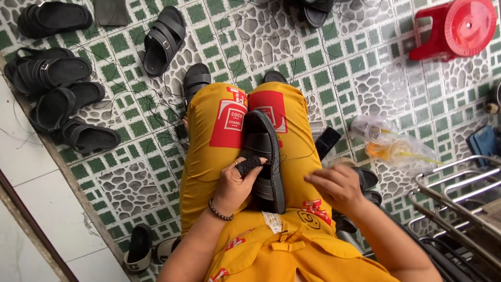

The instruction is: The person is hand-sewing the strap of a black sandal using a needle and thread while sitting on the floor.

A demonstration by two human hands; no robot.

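Black sandal (265,156): matte leather-look, oval sole, banded straps; lies lengthwise on the yellow-trousered lap (209,151). Left hand (236,181), beaded bracelet at wrist: grip closed on the sandal's strap. Right hand (334,185): just right of the sandal, fingers curled; grip state cannot be told. Thin black thread (297,155) runs off the sandal's right edge.

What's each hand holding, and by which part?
Left hand grips the black sandal on the lap by its strap. Right hand pinches something too small to identify, perhaps thread.
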